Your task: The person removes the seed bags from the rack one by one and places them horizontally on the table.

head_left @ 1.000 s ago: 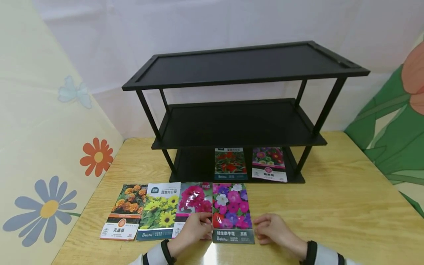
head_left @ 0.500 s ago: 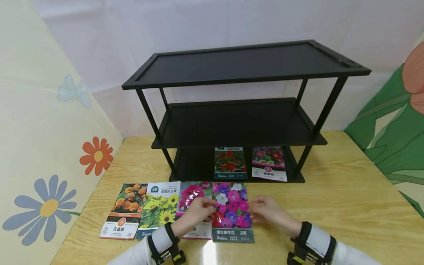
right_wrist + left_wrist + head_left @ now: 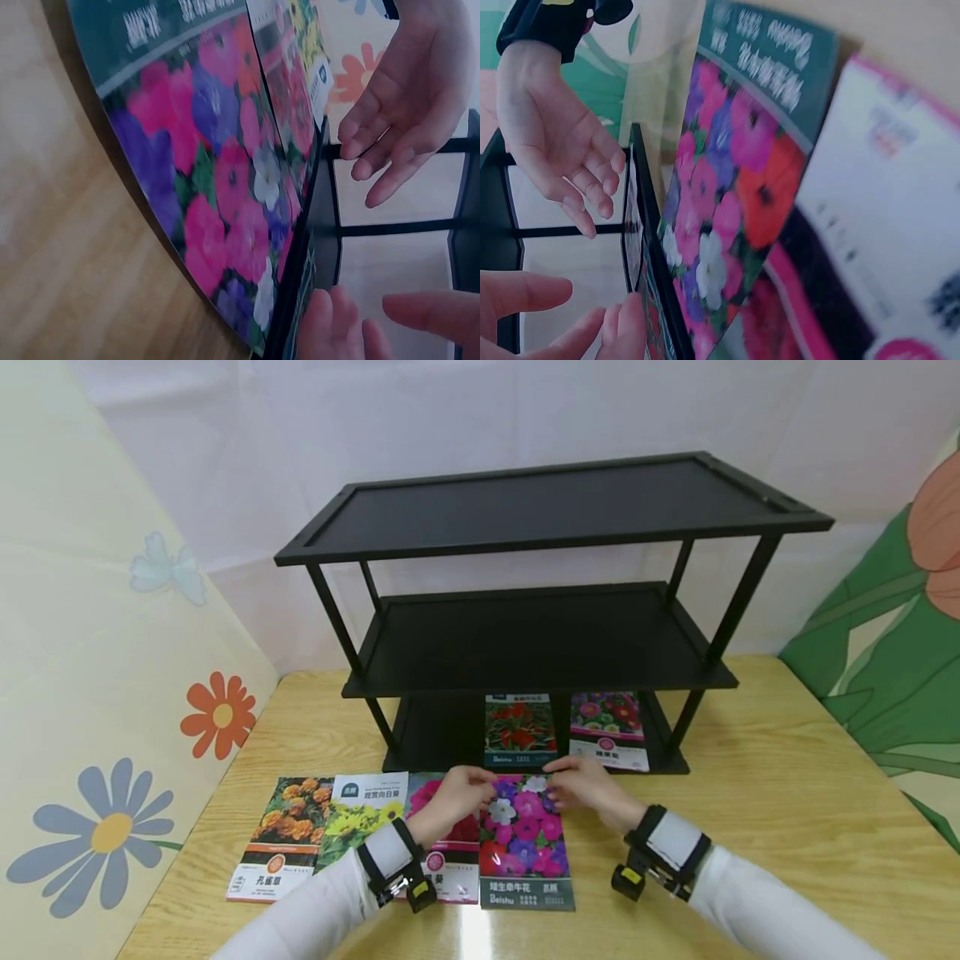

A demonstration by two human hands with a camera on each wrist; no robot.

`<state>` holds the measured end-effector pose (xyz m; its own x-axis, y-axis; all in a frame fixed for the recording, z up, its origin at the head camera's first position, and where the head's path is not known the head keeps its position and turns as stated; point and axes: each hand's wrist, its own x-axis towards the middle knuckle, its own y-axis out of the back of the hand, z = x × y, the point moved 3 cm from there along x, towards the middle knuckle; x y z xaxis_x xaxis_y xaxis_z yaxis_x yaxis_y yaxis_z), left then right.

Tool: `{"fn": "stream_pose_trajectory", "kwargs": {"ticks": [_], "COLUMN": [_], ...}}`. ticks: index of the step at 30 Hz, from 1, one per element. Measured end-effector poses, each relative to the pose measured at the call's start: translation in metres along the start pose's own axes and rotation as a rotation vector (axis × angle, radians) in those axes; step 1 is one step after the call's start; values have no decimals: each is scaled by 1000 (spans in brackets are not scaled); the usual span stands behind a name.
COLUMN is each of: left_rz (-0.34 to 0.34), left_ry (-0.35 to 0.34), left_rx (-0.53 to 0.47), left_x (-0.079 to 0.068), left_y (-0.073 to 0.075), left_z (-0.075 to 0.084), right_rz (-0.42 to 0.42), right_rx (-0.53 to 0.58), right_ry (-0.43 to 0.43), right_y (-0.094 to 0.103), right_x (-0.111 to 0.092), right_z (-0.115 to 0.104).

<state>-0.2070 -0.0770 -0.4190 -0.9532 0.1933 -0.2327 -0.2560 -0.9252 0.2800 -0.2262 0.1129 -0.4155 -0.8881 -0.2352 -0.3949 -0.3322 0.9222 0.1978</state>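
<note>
A seed packet (image 3: 522, 843) with pink, purple and white flowers lies on the table, right in front of the black rack. My left hand (image 3: 459, 793) hovers at its far left corner, overlapping the magenta-flower packet (image 3: 457, 852) in the head view. At the far right corner is my right hand (image 3: 588, 785), close to the rack's bottom shelf. Both wrist views show relaxed, parted fingers with nothing between them. On that shelf lie a red-flower packet (image 3: 521, 732) and a packet with pink and red blooms (image 3: 608, 727), their far ends hidden by the middle shelf.
Left along the table are a yellow-flower packet (image 3: 352, 827), partly behind the left sleeve, and an orange-flower packet (image 3: 283, 835). The three-tier black rack (image 3: 540, 635) stands at the back, its middle shelf overhanging the bottom one. A pale cloth (image 3: 480, 410) hangs behind.
Both hands have moved from the near end of the pink-and-purple-flower packet up along its sides to its far end. The packets have stayed where they were.
</note>
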Motion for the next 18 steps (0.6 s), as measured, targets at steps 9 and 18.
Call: {"fn": "stream_pose_trajectory", "kwargs": {"ticks": [9,18], "left_rz": [106,158], "left_ry": [-15,-47], "left_rx": [-29,-18], "left_x": [30,66], "left_y": [8,13], "left_z": [5,-15], "right_rz": [55,78], "right_rx": [43,35], "right_ry": [58,123], "right_y": [11,15], "right_x": [27,42], "right_z": [-8,-10]}}
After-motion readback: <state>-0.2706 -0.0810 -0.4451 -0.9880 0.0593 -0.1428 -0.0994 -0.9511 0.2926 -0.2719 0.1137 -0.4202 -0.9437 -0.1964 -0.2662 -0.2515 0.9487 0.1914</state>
